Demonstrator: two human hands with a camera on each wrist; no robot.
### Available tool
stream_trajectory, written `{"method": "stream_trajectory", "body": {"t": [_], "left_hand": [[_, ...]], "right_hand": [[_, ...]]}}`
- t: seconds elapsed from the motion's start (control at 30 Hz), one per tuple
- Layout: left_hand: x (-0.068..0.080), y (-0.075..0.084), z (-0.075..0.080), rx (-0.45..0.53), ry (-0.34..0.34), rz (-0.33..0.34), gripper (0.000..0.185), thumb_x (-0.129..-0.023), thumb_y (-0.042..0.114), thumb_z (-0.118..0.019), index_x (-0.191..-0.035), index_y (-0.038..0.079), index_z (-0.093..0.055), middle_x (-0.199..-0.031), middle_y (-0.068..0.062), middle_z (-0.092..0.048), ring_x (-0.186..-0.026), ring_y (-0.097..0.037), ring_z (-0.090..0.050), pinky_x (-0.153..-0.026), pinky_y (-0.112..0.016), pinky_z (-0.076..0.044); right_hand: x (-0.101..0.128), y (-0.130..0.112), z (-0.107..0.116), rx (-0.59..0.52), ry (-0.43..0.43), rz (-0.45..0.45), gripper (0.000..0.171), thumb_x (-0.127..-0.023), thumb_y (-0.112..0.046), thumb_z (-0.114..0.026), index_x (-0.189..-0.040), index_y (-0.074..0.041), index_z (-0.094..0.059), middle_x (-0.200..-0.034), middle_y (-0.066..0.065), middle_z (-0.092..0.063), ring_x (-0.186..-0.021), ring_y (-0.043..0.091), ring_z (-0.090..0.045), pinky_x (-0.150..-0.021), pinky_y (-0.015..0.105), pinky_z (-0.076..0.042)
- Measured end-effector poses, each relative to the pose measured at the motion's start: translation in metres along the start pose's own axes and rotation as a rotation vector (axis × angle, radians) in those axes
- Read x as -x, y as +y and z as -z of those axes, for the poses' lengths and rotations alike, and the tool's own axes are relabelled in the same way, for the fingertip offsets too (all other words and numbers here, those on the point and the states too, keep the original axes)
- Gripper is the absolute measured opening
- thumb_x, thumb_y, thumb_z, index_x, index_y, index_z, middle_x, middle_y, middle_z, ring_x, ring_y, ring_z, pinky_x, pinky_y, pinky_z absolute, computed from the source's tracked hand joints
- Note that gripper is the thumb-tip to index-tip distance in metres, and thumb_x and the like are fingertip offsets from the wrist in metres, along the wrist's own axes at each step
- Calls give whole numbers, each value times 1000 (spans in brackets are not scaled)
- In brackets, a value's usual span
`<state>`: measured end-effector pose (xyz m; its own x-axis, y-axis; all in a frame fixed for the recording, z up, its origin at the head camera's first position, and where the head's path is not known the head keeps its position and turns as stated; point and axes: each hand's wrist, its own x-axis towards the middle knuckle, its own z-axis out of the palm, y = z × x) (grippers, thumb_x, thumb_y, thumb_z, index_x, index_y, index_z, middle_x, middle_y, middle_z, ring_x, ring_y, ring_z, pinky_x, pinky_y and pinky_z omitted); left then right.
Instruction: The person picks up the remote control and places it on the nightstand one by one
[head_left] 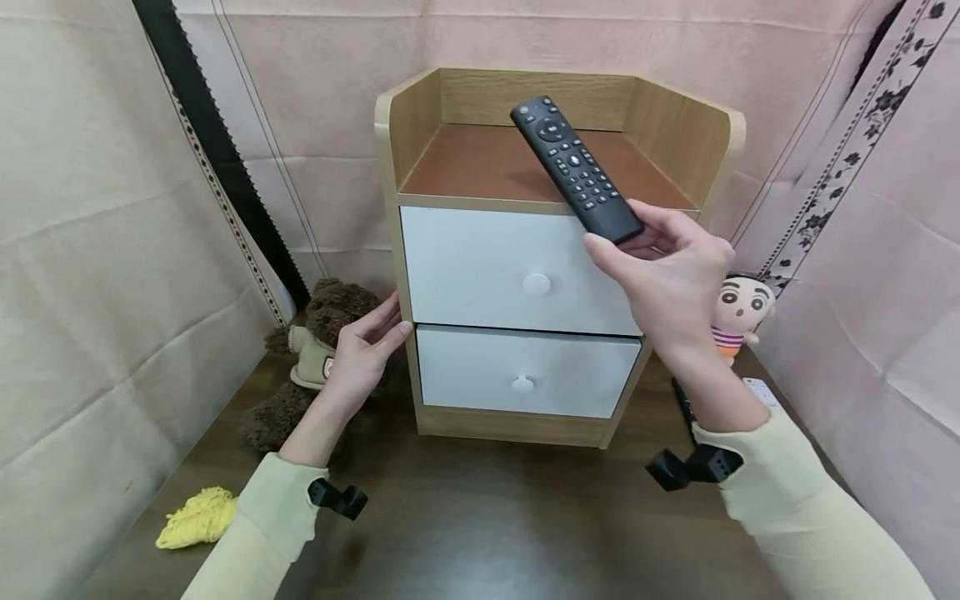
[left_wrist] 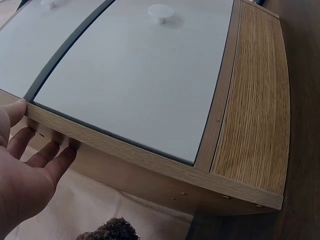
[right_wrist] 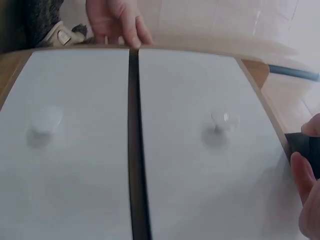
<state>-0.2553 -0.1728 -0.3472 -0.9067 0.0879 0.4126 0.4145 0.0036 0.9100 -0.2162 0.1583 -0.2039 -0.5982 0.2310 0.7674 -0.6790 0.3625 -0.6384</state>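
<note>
Button marks on the remote, too small to read! The left hand hides part of the bear, whose badge is just a smudge, and the right wrist view's edge crops the right hand!

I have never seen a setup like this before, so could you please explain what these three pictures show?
There is no machine working here: a person uses two bare hands. The widest picture comes from a head camera looking forward and down. The other two come from the left and right wrists, so the furniture appears turned sideways.

On the brown tabletop stands a small cabinet with two white drawers. To its left are a brown toy bear and, nearer the viewer, a crumpled yellow cloth; to its right is a small doll.

The right hand holds a black remote control up in front of the cabinet. The left hand touches the cabinet's left side.
</note>
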Motion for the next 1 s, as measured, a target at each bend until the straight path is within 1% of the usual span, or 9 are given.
{"method": "stream_trajectory", "body": {"t": [0.17, 0.37, 0.47, 0.53, 0.57, 0.67, 0.73, 0.9, 1.0], "left_hand": [[-2, 0, -2, 0, -5, -11, 56, -104, 4, -61, -156, 6, -41, -158, -10, -43, -144, -25, -43, -109, -27, -43], [-1, 1, -3, -15, 9, -11, 56, -104, 4, -61, -156, 6, -41, -157, -10, -44, -143, -23, -44, -109, -27, -44], [1, 2, -3, -22, 16, -13, 56, -103, 3, -61, -156, 6, -42, -157, -11, -45, -143, -24, -45, -108, -27, -45], [1, 2, -2, -24, 19, -16, 56, -103, 2, -61, -155, 5, -42, -156, -11, -45, -142, -24, -45, -107, -26, -45], [1, 2, -2, -25, 19, -17, 56, -103, 2, -61, -155, 5, -42, -156, -11, -45, -142, -25, -46, -106, -26, -46], [1, 2, -2, -22, 15, -19, 56, -103, 2, -61, -155, 5, -42, -157, -11, -45, -142, -25, -45, -105, -25, -46], [1, 3, -2, -24, 14, -20, 56, -103, 1, -60, -156, 5, -41, -157, -12, -44, -143, -26, -45, -105, -25, -46], [2, 5, -2, -34, 13, -17, 55, -104, 1, -59, -156, 4, -40, -157, -13, -43, -143, -26, -44, -105, -24, -46], [1, 5, -2, -38, 11, -15, 55, -104, 1, -59, -156, 4, -41, -157, -12, -43, -143, -26, -44, -105, -24, -46]], "right_hand": [[-7, -10, -17, 59, -3, 65, 42, -79, -16, -90, -117, -3, -77, -93, 7, -76, -73, 7, -69, -72, 18, -56], [-14, -19, -39, 73, -28, 48, 39, -79, -20, -88, -112, -2, -78, -93, 9, -77, -71, 5, -68, -71, 18, -55], [-15, -24, -50, 78, -33, 70, 38, -79, -19, -86, -110, 0, -78, -92, 9, -77, -69, 6, -69, -68, 18, -54], [-16, -27, -56, 98, -42, 125, 37, -79, -18, -85, -109, 2, -77, -92, 10, -77, -68, 8, -70, -69, 19, -54], [-17, -29, -59, 123, -48, 166, 37, -79, -17, -85, -109, 4, -76, -92, 10, -76, -67, 10, -70, -73, 20, -52], [-21, -36, -68, 204, -68, 278, 36, -80, -16, -82, -106, 6, -74, -91, 12, -75, -69, 17, -70, -78, 30, -49], [-25, -40, -74, 276, -88, 319, 35, -82, -18, -79, -106, 7, -74, -91, 14, -74, -73, 22, -70, -80, 37, -46], [-32, -48, -83, 393, -133, 284, 36, -84, -22, -77, -107, 6, -74, -93, 14, -74, -86, 29, -64, -80, 45, -46], [-33, -49, -87, 436, -142, 259, 38, -83, -25, -77, -108, 5, -74, -95, 14, -74, -85, 30, -63, -78, 46, -46]]}}
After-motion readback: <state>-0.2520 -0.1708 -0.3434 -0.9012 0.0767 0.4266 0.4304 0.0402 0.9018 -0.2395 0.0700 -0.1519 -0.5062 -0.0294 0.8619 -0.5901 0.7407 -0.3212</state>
